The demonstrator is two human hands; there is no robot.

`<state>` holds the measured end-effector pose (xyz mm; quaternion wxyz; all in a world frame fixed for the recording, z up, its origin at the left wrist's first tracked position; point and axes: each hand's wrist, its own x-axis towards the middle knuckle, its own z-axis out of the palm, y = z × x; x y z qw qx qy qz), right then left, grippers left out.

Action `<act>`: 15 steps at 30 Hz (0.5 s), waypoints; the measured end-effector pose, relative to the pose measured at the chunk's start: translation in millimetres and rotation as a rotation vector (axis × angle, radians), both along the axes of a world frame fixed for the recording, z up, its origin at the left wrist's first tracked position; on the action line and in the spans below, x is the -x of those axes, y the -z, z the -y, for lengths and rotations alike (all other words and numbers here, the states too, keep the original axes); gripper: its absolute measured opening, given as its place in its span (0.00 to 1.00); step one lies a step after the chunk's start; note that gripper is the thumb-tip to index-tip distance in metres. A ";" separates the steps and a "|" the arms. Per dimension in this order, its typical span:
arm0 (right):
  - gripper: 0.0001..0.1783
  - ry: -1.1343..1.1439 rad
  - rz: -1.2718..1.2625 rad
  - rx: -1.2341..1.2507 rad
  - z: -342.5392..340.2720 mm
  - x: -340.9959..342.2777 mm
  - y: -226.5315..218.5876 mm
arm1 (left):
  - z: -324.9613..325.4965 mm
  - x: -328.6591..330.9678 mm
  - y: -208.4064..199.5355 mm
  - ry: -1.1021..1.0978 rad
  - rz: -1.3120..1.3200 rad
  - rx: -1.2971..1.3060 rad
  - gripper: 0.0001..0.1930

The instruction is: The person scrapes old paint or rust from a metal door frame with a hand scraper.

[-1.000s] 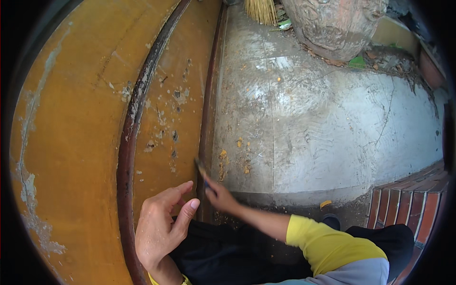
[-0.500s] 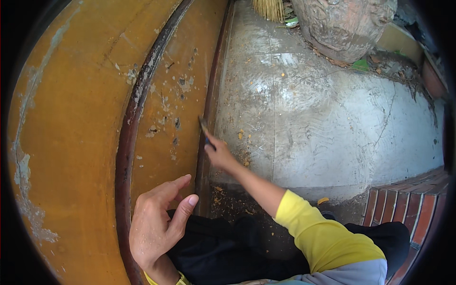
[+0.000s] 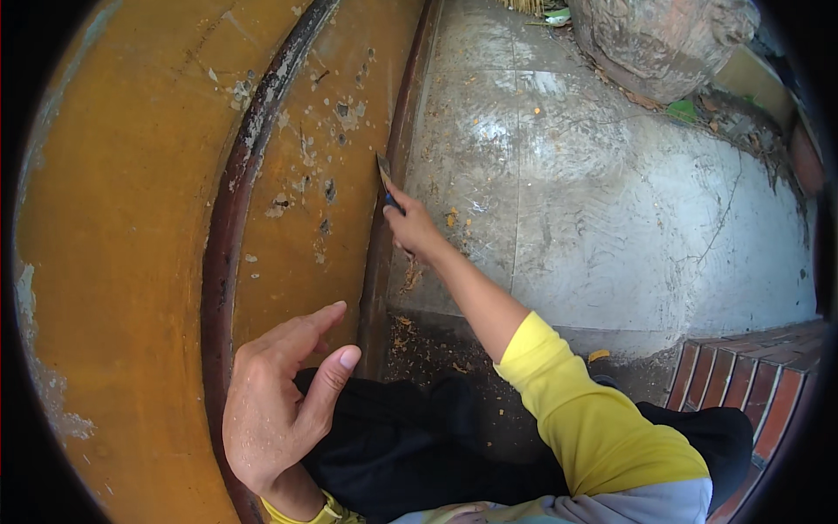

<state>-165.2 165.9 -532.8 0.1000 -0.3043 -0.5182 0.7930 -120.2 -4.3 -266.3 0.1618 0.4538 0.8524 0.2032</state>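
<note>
A scraper (image 3: 384, 173) with a thin flat blade and a dark blue handle is gripped in my right hand (image 3: 414, 229). Its blade points away from me, at the yellow-orange wall (image 3: 292, 236) beside the dark red baseboard (image 3: 377, 271); whether it touches the wall I cannot tell. Chipped spots and grey bare patches (image 3: 330, 189) mark the wall left of the blade. Nearer to me, my left hand (image 3: 278, 397) hovers by the wall, thumb apart from the fingers, with nothing seen in it. Water drops or specks dot its back.
A dark red raised band (image 3: 225, 262) runs along the wall at left. Yellow flakes (image 3: 404, 332) lie on the floor near the baseboard. At the far right stands a large carved pot (image 3: 659, 52), with broom bristles (image 3: 525, 4) left of it. Brick steps (image 3: 742, 380) rise at lower right.
My right hand and the scraper have moved farther away along the wall's lower edge. The left hand stays open, slightly more to the left, and the view has shifted a little.
</note>
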 end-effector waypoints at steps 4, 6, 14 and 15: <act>0.31 0.096 -0.199 -0.398 37.7 -9.4 40.3 | -6.9 -4.3 -3.6 0.019 0.021 -0.001 0.19; 0.31 0.143 -0.319 -0.464 108.7 -37.7 61.5 | -8.4 -2.5 -1.7 0.032 0.008 0.001 0.20; 0.31 0.122 -0.327 -0.370 102.2 -30.2 47.2 | -2.7 0.4 -5.5 0.016 -0.005 0.035 0.20; 0.30 0.318 -0.384 -0.666 68.1 -7.4 54.3 | -4.6 -2.1 -4.6 0.006 0.009 0.024 0.20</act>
